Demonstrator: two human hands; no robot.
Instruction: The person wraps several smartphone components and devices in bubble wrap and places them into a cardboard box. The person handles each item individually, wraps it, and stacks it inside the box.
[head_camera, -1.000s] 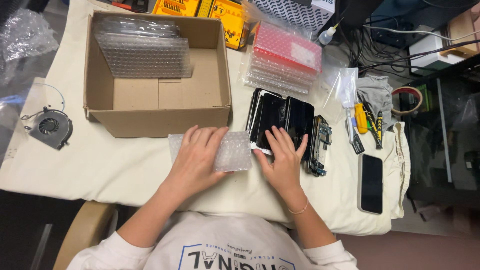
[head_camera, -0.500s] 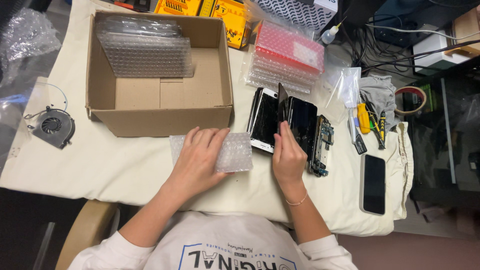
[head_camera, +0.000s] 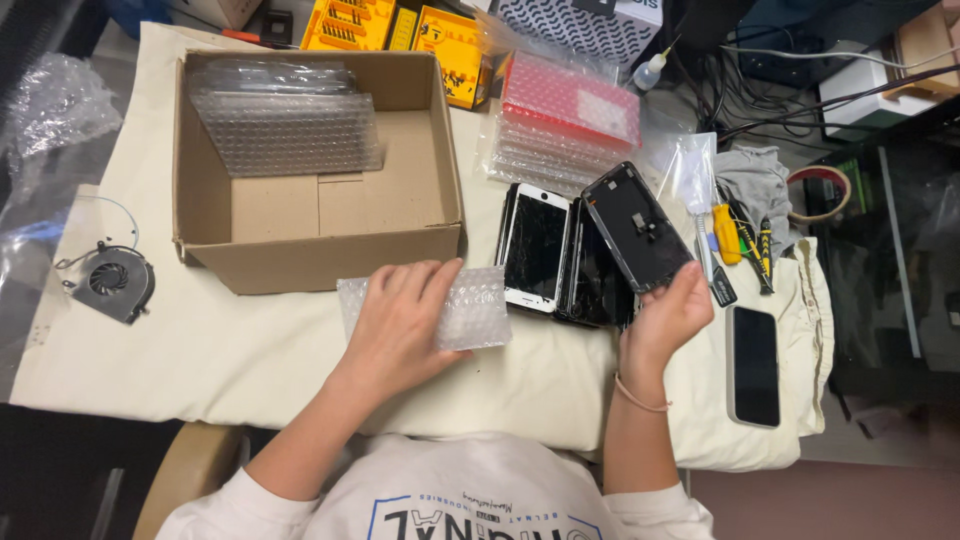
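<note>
My left hand (head_camera: 405, 318) lies flat on a small clear bubble-wrap pouch (head_camera: 478, 312) on the cream table cover, just in front of the cardboard box (head_camera: 330, 255). My right hand (head_camera: 668, 315) holds a black phone screen panel (head_camera: 637, 226) lifted and tilted, its back side with a small connector facing up. Below it, a white-framed cracked phone screen (head_camera: 535, 246) and a dark screen (head_camera: 597, 280) lie side by side on the table.
The open box holds a stack of bubble-wrap pouches (head_camera: 285, 125). More pouches, pink on top (head_camera: 570, 100), lie behind the screens. A small fan (head_camera: 110, 283) sits at left. Screwdrivers (head_camera: 740, 240), a black phone (head_camera: 755, 365) and a tape roll (head_camera: 818, 195) lie at right.
My right hand has picked one black screen panel off the pile and raised it to the right. My left hand stays on the bubble-wrap pouch.
</note>
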